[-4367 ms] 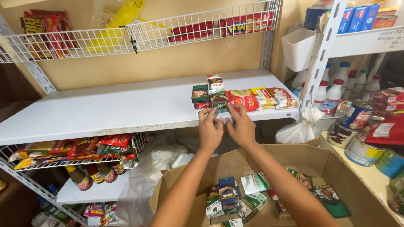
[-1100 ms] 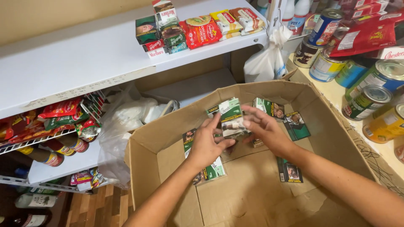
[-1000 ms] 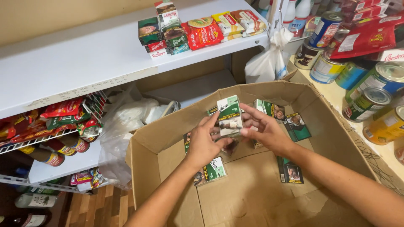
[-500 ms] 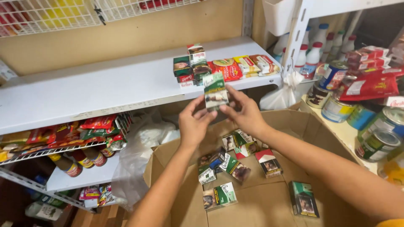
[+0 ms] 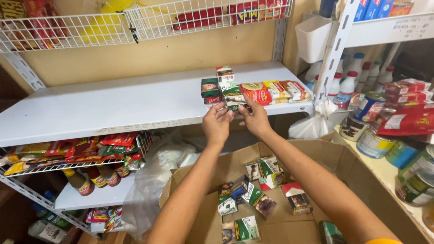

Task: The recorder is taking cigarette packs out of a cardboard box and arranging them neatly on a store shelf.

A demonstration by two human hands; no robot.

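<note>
Both my hands are raised to the front edge of the white shelf point(image 5: 104, 108). My left hand point(image 5: 217, 123) and my right hand point(image 5: 255, 118) together pinch a small green and white pack point(image 5: 233, 101) and hold it against a stack of similar small packs point(image 5: 217, 86) on the shelf. Red and yellow flat packets point(image 5: 271, 91) lie just right of that stack. Below my arms an open cardboard box point(image 5: 361, 180) holds several more small packs point(image 5: 260, 190).
A wire rack point(image 5: 135, 22) with red and yellow packets hangs above the shelf. Tins point(image 5: 370, 135) and white bottles point(image 5: 348, 83) stand on shelving at the right. A lower wire shelf point(image 5: 68, 156) holds sachets and sauce bottles. A white plastic bag point(image 5: 312, 124) hangs at the shelf corner.
My hands picked a small pack out of the cardboard box, lifted it up, and now press it against the stack on the white shelf.
</note>
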